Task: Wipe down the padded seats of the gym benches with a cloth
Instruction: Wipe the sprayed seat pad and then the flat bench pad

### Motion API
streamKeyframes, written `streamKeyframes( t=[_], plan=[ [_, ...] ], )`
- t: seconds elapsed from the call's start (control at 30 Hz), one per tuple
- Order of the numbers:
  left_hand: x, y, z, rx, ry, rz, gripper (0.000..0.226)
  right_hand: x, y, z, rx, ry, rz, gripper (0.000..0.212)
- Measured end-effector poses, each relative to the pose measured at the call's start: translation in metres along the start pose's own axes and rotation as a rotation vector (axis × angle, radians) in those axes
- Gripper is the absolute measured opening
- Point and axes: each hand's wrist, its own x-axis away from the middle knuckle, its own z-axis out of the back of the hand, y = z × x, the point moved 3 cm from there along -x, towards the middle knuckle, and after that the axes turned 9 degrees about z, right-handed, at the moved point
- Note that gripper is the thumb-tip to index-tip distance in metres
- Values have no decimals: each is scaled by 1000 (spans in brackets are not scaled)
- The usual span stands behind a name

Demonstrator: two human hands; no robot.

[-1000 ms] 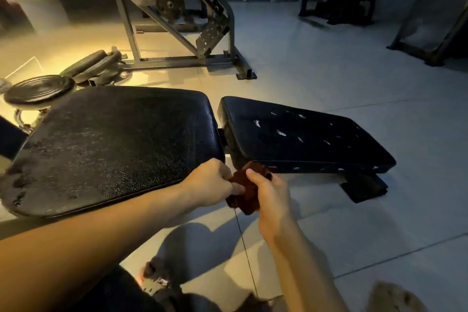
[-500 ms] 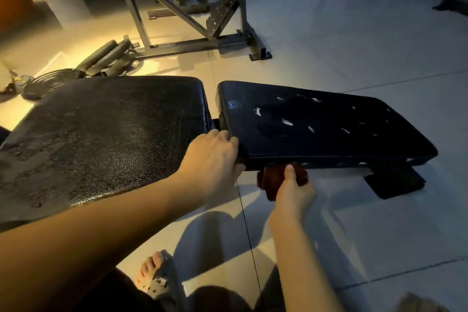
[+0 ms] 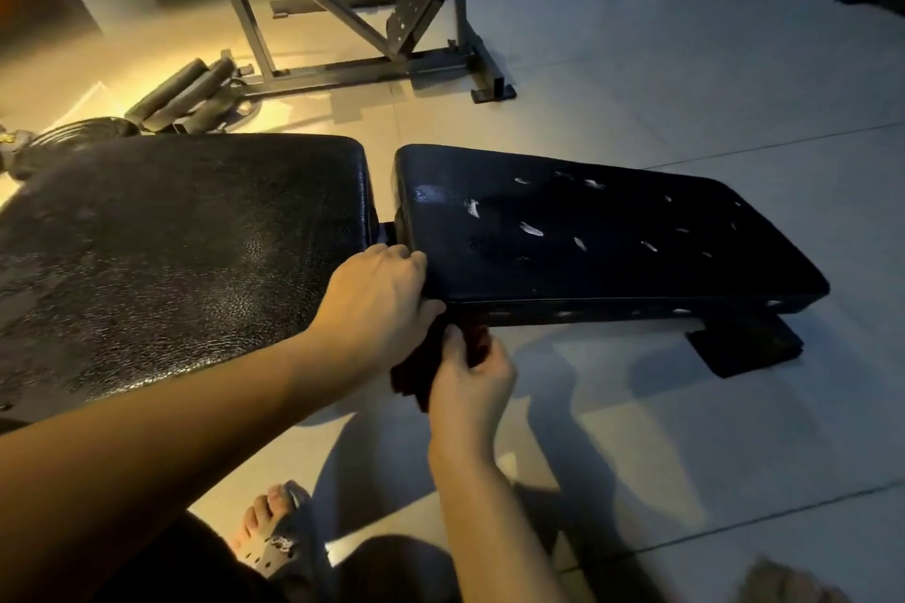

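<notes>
Hands gather a dark red cloth [image 3: 414, 370] just below the near edge of a black bench [image 3: 744, 343], centre frame, apparently refolding it for a fresh face before wiping. The right hand [image 3: 472, 379] pinches the cloth's lower fold. The left hand [image 3: 377, 304] lies curled at the near corner of the torn seat pad [image 3: 612, 235], and whether it grips the cloth or only steadies on the padding cannot be told. Left of it, the larger back pad [image 3: 186, 250] shows cracked, scuffed vinyl. Pale floor tiles [image 3: 685, 88], a steel machine frame [image 3: 343, 71] at upper centre and a weight plate [image 3: 83, 132] at upper left fill the dim room.
</notes>
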Motion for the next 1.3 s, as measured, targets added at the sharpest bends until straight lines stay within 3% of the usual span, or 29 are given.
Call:
streamKeyframes(
  t=[0.07, 0.17, 0.23, 0.4, 0.43, 0.53, 0.63, 0.77, 0.97, 1.03, 1.17, 1.23, 1.3],
  plan=[
    [-1, 1, 1, 20, -2, -3, 32, 8, -3, 0, -32, -43, -15, 10],
    [-4, 2, 1, 30, -11, 7, 31, -35, -11, 39, -81, 188, -31, 8],
    [-4, 3, 0, 34, -18, 16, 31, -53, -12, 54, -86, 245, -39, 9],
    [-6, 2, 1, 32, -24, 23, 32, 0, -4, 5, -23, -53, -74, 15],
    [-7, 2, 1, 39, -29, 23, 32, 1, -4, 7, -41, -56, -66, 18],
    [-8, 1, 2, 59, -35, 31, 30, -36, -12, 41, -73, 153, -38, 9],
    [-7, 3, 1, 44, -20, 27, 29, -47, -14, 49, -69, 170, -28, 6],
    [-10, 3, 2, 38, -19, 41, 34, -4, -6, 4, 33, -134, -41, 5],
    [-12, 2, 0, 65, -43, 70, 32, -56, -23, 63, -110, 172, -67, 13],
    [-13, 2, -2, 62, -36, 68, 31, -53, -22, 56, -60, 143, -59, 14],
    [-12, 2, -2, 74, -20, 63, 31, -11, -10, 10, -5, -145, -94, 5],
    [-12, 2, -1, 88, -23, 66, 30, -16, -15, 19, -74, -109, -137, 9],
    [-13, 1, -2, 102, -29, 79, 30, -39, -22, 45, -137, 56, -160, 15]
  ],
)
